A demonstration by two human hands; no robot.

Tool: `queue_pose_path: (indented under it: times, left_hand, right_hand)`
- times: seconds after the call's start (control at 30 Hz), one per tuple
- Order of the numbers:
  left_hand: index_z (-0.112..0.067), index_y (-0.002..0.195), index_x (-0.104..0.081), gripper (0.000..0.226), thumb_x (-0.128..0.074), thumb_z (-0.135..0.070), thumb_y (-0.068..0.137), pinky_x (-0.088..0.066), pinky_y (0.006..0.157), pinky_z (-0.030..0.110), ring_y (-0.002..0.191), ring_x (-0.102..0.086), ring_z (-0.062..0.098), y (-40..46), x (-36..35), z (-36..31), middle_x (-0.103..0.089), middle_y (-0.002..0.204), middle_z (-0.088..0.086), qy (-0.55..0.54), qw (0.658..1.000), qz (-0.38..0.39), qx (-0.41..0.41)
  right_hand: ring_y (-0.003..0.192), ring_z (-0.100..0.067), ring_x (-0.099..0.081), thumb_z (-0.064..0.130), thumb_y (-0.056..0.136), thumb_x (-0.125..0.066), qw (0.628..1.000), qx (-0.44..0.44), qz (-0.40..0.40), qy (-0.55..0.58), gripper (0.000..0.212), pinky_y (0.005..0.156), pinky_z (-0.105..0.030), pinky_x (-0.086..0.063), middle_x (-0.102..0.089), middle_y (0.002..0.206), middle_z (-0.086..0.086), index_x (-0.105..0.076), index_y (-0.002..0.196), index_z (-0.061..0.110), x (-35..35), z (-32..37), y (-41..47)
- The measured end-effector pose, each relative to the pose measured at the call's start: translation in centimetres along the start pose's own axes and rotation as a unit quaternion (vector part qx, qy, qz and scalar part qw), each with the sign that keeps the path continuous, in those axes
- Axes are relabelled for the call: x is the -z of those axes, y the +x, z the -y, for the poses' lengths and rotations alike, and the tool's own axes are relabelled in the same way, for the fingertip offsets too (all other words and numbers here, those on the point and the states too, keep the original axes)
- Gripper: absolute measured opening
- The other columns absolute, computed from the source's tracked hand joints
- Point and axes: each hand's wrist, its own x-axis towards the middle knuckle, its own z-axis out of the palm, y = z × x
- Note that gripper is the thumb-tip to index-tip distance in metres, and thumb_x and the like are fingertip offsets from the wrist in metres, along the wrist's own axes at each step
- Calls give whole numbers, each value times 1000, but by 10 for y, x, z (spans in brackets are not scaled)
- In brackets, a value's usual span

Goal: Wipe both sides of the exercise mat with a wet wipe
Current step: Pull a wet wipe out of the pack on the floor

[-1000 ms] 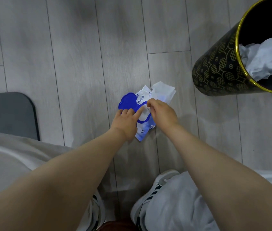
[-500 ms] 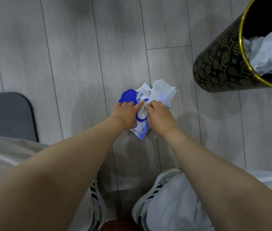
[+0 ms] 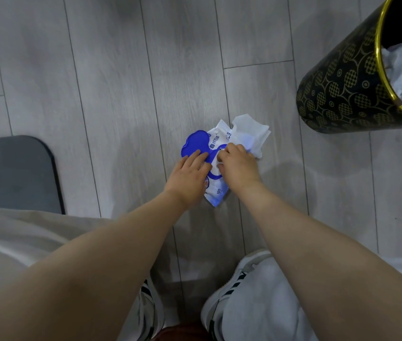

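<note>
— Grey plank flooring [image 3: 111,70] runs under everything from where I stand. What's the biggest thing on it?

— Off at the left edge, the dark grey exercise mat [image 3: 12,173], lying flat with its rounded corner showing, well apart from both hands. At the upper right sits a black bin with a gold pattern [image 3: 340,89], crumpled white paper inside it.

— And the person?

— Crouched, both bare arms reaching down between white shoes with black stripes [image 3: 222,296].

— Where's the wipe pack?

— A blue and white wet wipe pack [image 3: 217,190] lies on the floor right under the hands, its blue lid [image 3: 195,142] flipped open toward the mat.

— The left hand?

— The left hand [image 3: 187,175] lies flat, fingers straight, pressing on the pack just below the lid.

— And the right?

— The right hand [image 3: 238,166] has its fingers curled, pinching a white wet wipe [image 3: 251,134] that fans out beyond the knuckles toward the bin.
</note>
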Motion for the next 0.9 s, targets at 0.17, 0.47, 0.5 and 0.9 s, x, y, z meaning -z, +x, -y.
queue_pose_path:
  times: [0.17, 0.47, 0.5, 0.9]
  left_hand:
    - [-26, 155, -23, 63, -52, -30, 99, 0, 123, 40, 153, 4, 27, -9, -4, 0, 2, 167, 6, 39, 999, 29, -12]
    - [-28, 159, 0, 73, -47, -32, 102, 1, 122, 45, 152, 11, 33, -8, -7, 0, 16, 165, 11, 125, 988, 87, -20]
    - [-28, 159, 0, 74, -47, -33, 102, 1, 122, 46, 152, 11, 33, -8, -7, 0, 15, 165, 12, 129, 987, 89, -20]
    - [-29, 158, 0, 73, -47, -35, 103, -1, 122, 44, 152, 11, 34, -10, -4, -1, 13, 165, 11, 118, 989, 89, -27]
  right_hand:
    - [116, -24, -44, 22, 95, -53, 998, 7, 35, -53, 27, 94, -37, -39, -48, 125, -5, -55, 121, 15, 4, 4, 3]
    - [115, -25, -43, 13, 91, -53, 992, 58, 52, -101, 34, 86, -34, -43, -45, 125, -9, -47, 124, 7, 9, 0, -1]
    - [114, -25, -43, 11, 91, -52, 992, 63, 49, -95, 33, 82, -33, -43, -45, 124, -9, -46, 123, 6, 11, -2, -2]
    - [113, -22, -46, 29, 98, -48, 992, 105, 31, -58, 32, 87, -36, -47, -51, 123, -3, -59, 125, 15, 10, -16, -6]
